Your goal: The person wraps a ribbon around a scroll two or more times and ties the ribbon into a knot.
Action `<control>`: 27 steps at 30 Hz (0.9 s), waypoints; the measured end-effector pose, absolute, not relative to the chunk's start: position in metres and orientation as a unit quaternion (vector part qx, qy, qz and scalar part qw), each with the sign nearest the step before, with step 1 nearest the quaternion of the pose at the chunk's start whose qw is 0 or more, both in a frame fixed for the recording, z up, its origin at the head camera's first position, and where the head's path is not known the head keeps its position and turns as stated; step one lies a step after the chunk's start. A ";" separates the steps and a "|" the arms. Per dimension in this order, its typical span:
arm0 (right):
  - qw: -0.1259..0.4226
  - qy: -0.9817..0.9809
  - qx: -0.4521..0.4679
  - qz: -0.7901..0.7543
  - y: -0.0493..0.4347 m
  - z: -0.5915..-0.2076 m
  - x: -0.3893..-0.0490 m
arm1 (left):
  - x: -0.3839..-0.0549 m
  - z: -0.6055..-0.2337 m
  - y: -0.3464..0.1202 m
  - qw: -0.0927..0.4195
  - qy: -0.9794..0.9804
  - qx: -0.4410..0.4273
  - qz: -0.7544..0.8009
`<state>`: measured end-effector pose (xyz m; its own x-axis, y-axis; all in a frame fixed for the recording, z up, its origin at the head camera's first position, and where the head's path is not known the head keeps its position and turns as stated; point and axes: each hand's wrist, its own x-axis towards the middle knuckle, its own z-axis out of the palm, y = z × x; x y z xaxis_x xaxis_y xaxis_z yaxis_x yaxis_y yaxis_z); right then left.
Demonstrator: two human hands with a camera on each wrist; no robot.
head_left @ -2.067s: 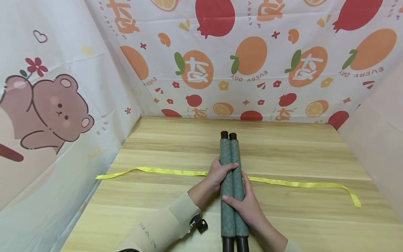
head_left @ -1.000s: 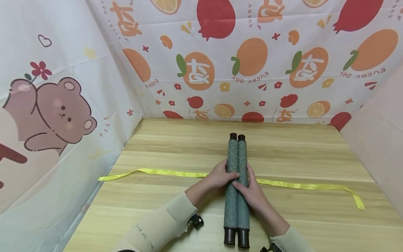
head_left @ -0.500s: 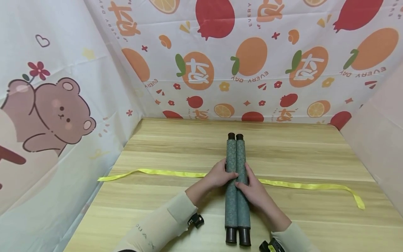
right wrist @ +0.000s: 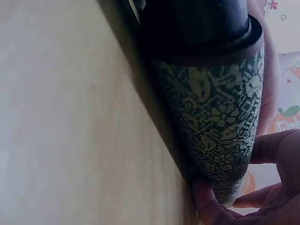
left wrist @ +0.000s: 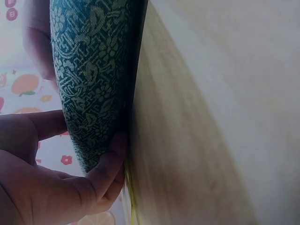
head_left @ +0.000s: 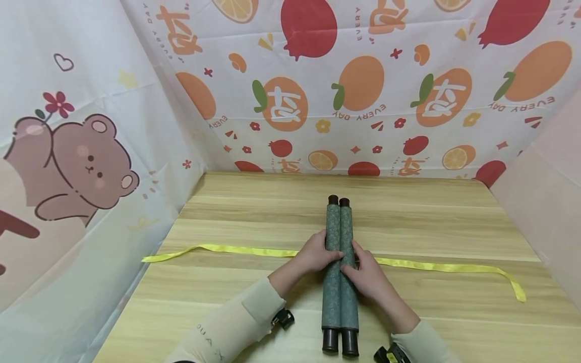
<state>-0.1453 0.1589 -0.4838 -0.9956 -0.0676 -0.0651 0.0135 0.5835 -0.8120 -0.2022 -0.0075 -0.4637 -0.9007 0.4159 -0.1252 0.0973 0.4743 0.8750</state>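
Note:
A scroll covered in green floral brocade lies lengthwise in the middle of the head view, wound into two rolls side by side. Dark knobs stick out at both ends. My left hand grips the left roll around its middle, with the thumb over the top. From the other side my right hand holds the right roll, its thumb reaching the seam between the rolls. In the wrist views, fingers curl under the brocade close to the tabletop. Beneath the scroll, a yellow ribbon runs crosswise, its middle hidden.
The light wooden table ends at a fruit-print cloth at the back. A bear-print cloth hangs on the left, and a pale panel stands on the right.
My right hand has slid farther up the scroll, level with the left. The scroll has shifted slightly right and looks lower, its near knobs now fully in view. The ribbon has stayed put.

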 end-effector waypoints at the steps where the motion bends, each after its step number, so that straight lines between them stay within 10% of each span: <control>1: 0.045 0.888 -0.017 -0.457 0.159 -0.484 -0.145 | -0.202 -0.463 -0.008 0.162 0.844 0.155 0.487; 27: 0.046 0.902 -0.022 -0.428 0.158 -0.480 -0.143 | -0.201 -0.456 -0.017 0.150 0.911 0.187 0.336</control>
